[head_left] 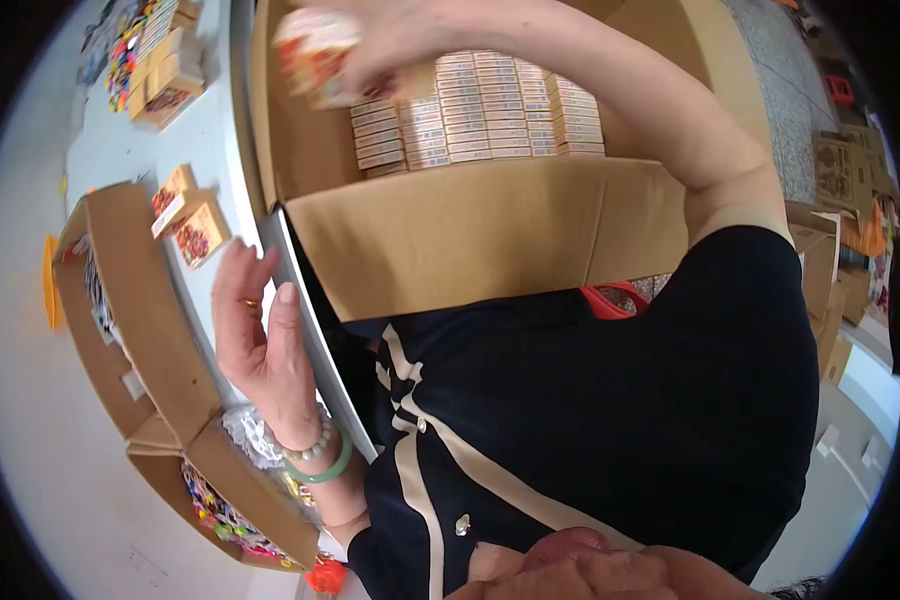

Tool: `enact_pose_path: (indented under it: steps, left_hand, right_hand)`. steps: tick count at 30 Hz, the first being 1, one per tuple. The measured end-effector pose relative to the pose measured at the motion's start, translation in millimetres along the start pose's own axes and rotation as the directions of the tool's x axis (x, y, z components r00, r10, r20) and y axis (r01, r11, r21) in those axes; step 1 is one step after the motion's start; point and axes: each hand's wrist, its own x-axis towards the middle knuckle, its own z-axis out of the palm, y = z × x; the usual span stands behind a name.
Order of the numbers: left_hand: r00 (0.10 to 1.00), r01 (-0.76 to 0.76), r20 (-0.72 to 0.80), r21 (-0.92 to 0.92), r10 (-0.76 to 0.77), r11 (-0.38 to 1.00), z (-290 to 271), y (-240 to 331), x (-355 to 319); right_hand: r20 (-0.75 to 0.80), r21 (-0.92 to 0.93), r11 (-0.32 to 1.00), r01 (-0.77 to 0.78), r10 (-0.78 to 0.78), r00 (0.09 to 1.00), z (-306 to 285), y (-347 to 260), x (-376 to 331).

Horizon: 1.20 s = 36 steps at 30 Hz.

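Observation:
My right arm reaches across the top of a large open cardboard carton (470, 240). In my right hand (395, 45) are small printed boxes (315, 55), blurred by motion, near the carton's left wall; how many is hard to tell. Tight rows of small pale boxes (485, 105) fill the middle of the carton. My left hand (260, 335) is held over the table's edge with fingers apart and nothing in it. Just beyond its fingertips, two small printed boxes (200, 235) lie on the white table (135, 140).
A long divided cardboard tray (145, 300) with colourful small goods stands to the left. Stacked small boxes (170, 85) and bright pieces lie at the table's far end. A red plastic item (615, 300) shows below the carton. More cartons (840, 170) stand on the right.

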Motion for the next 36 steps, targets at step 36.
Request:
enact_pose_path:
  steps: [36]
  left_hand:
    - [0.998, -0.006, 0.027, 0.938, -0.056, 0.346, -31.4, -161.5, 20.3]
  right_hand:
    - [0.451, -0.190, 0.972, 0.141, -0.041, 0.892, 219.3, 180.6, 121.1]
